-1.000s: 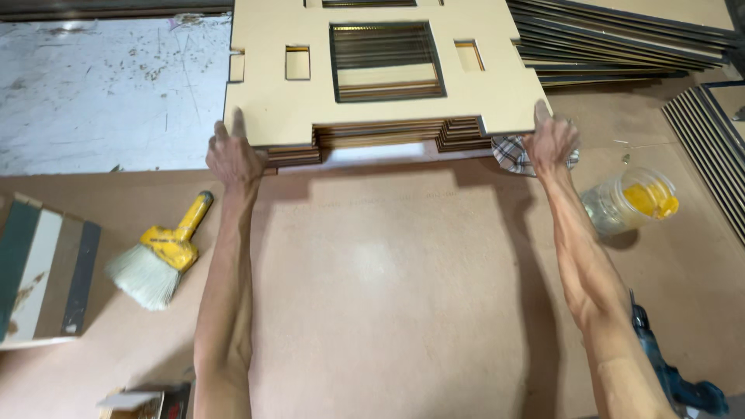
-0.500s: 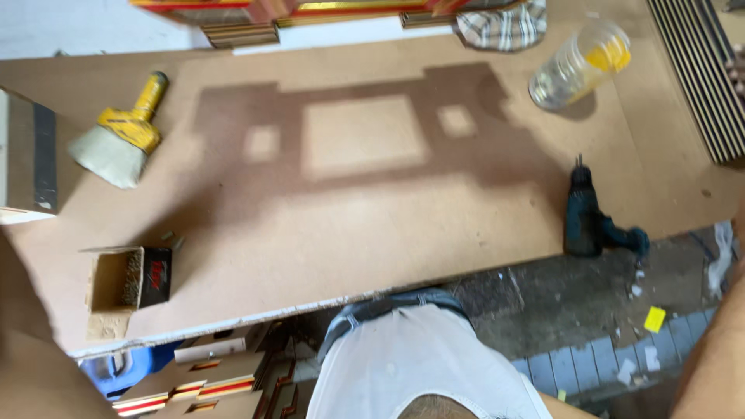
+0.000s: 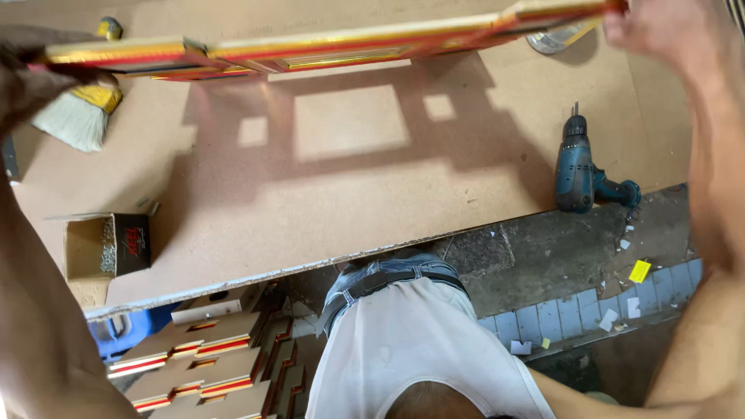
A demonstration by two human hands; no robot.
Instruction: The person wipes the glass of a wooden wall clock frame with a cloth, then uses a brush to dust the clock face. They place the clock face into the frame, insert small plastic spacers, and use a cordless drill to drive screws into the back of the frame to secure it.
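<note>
At the far left of the frame our left hand [image 3: 27,81] grips the left end of a stack of cut-out panels [image 3: 326,43], fingers closed around its edge. We see the stack nearly edge-on, with red and yellow faces, stretching across the top of the frame above the workbench [image 3: 349,202]. Half a second ago only a strip of the stack showed at the top edge; now it sits lower in the frame and spans almost the full width. Its shadow, with window-shaped bright patches, has spread wider over the board.

Just below the left hand lies a brush [image 3: 77,116] with a yellow handle, partly hidden behind the stack. Lower left, a small open cardboard box [image 3: 105,247] holds what look like screws, though they are too small for us to be sure. Under the bench edge, more red-edged panels [image 3: 202,365] are stacked.

At bottom centre we look down on our own white shirt and belt. To the right of centre a blue-green cordless drill [image 3: 580,171] lies on the bench near its edge, much where it lay before.

In the upper right corner our right hand [image 3: 660,31] holds the stack's right end; the fingers are cut off by the frame edge. A clear container [image 3: 555,39] is mostly hidden behind the stack.
</note>
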